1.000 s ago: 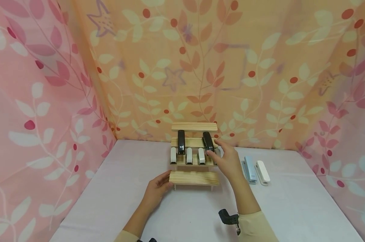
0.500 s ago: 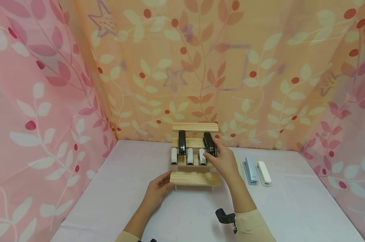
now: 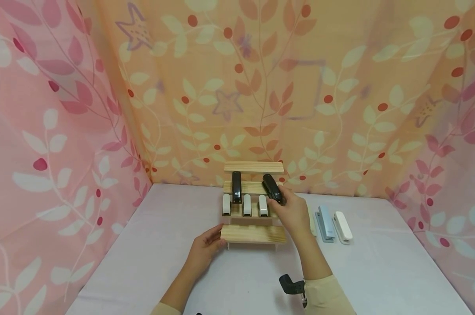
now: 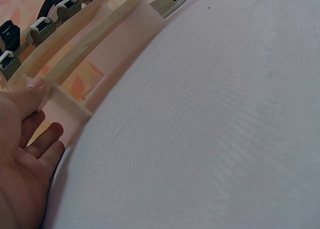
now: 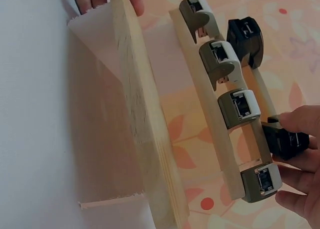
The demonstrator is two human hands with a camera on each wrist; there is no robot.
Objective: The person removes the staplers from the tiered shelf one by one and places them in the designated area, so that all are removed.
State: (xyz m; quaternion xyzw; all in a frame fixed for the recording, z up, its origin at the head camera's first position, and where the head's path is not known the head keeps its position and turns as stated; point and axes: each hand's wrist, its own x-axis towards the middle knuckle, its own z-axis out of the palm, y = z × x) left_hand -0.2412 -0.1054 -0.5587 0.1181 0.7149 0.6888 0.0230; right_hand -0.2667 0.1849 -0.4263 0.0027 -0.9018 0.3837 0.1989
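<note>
A stepped wooden rack (image 3: 253,234) stands on the table. My left hand (image 3: 204,248) grips the left end of its lowest shelf, thumb and fingers on either side of the board. On a higher step, my right hand (image 3: 295,215) pinches a black stapler (image 3: 272,188), which leans askew. Another black stapler (image 3: 236,187) stands straight on the left of that step. Along the step below sit several white staplers (image 3: 247,204). The rightmost white stapler (image 5: 259,183) shows in the right wrist view, close to my right fingers; in the head view my hand hides it.
Right of the rack, a light blue stapler (image 3: 326,223) and a white stapler (image 3: 342,227) lie on the white-covered table (image 3: 383,262). A pale green item (image 3: 312,222) is partly hidden behind my right wrist. A patterned orange curtain (image 3: 206,131) hangs close behind the rack.
My right hand has shifted slightly left and down, and the black stapler in it has turned more askew. The left hand keeps its hold on the lowest shelf.
</note>
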